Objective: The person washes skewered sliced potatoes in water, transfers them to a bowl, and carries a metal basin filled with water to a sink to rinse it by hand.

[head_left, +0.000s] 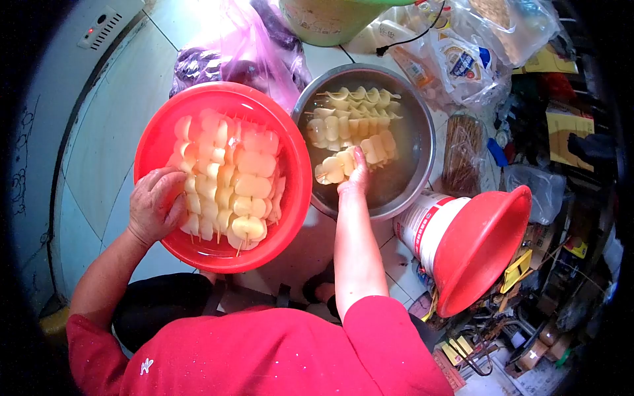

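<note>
- Left hand (155,203): fingers curled at the left of the red basin (290,135), beside its skewers (221,178); whether it grips one, I cannot tell.
- Right hand (357,177): in the steel basin (428,165), thumb over a skewer (335,167) of slices, closed on it.
- Progress, as I judge it: all visible slices are threaded; the red basin has the larger share, the steel one a few rows; the direction of transfer is unclear.
- Beyond: a purple bag (277,63); a green tub (323,23).
</note>
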Tool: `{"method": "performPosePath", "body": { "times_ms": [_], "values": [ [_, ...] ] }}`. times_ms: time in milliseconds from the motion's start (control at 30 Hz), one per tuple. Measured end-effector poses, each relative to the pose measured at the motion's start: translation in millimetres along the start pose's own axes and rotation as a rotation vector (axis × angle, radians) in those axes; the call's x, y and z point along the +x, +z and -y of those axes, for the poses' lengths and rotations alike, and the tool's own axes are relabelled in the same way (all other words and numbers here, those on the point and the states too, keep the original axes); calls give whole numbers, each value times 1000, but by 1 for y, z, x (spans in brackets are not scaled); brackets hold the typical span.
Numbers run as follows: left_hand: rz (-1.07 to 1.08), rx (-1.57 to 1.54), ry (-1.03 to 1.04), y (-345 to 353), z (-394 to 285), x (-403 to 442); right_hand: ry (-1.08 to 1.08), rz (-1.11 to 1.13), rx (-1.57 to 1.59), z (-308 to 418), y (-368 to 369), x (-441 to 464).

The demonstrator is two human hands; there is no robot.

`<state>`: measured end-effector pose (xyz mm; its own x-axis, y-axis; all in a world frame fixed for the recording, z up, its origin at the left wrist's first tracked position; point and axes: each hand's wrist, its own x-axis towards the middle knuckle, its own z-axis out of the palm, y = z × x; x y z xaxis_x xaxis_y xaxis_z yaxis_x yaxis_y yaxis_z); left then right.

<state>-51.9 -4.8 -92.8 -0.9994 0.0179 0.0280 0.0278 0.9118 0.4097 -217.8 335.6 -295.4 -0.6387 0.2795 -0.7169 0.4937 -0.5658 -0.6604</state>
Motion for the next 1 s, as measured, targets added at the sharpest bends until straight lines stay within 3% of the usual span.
{"method": "performPosePath", "body": {
  "times_ms": [233, 333, 567, 867, 1000],
  "values": [
    [1, 16, 10, -1, 0, -1, -160, -137, -187, 2, 1, 1],
    [5, -8, -2, -1, -1, -1, -122, -247, -338, -3, -3, 17],
    [-52, -37, 18, 0, 0, -4, -227, -124, -244, 19, -9, -21],
    [-17, -33, -37, 0, 4, -12, -462, -194, -576, 64, -19, -72],
    [-18, -47, -33, 1, 9, -16, -706, -104, -682, 81, -12, -83]
  ]
}}
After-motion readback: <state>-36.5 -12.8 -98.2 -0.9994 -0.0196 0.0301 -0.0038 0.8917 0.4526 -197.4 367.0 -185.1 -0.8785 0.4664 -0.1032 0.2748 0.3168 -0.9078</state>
